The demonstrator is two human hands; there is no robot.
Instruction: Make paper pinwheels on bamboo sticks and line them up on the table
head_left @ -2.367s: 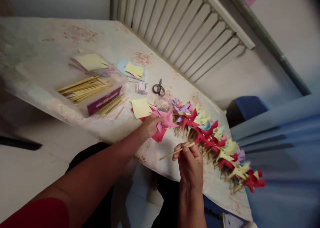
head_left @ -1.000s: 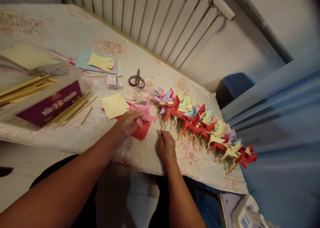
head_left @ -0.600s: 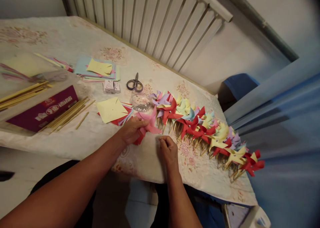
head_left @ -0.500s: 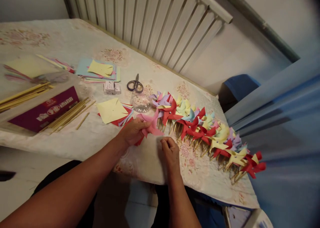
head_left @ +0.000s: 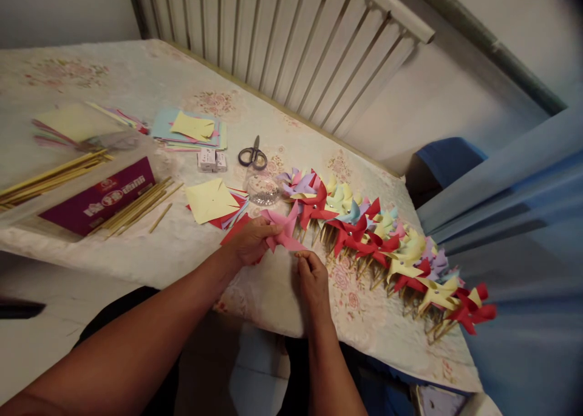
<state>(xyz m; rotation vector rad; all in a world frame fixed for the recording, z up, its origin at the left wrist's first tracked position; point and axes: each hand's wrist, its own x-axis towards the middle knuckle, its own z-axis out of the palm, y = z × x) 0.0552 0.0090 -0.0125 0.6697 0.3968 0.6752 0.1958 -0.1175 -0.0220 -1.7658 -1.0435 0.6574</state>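
My left hand (head_left: 255, 241) is closed on a pink paper pinwheel (head_left: 288, 232), thumb and fingers pinching its left side near the centre. My right hand (head_left: 312, 276) sits just right of it, below the pinwheel's lower right tip. Its fingers are curled and the thumb meets the forefinger; whatever they may hold is too small to tell. Behind the pinwheel is a clear round dish (head_left: 263, 191) of small shiny pieces. Red paper (head_left: 235, 229) lies partly under my left hand. To the right, finished pinwheels (head_left: 350, 231) on sticks lie in a long row.
Yellow cut paper (head_left: 212, 201) tops a stack left of the dish. Scissors (head_left: 252, 155), small white boxes (head_left: 211, 160) and more coloured paper (head_left: 194, 126) lie farther back. A purple-labelled box (head_left: 102, 198) with thin sticks (head_left: 136, 209) stands at left. A radiator (head_left: 273, 45) borders the table's far side.
The whole view has shifted slightly, so the table's things appear farther right. My left hand keeps the pink pinwheel, and its lower tip and my right fingers now appear slightly closer.
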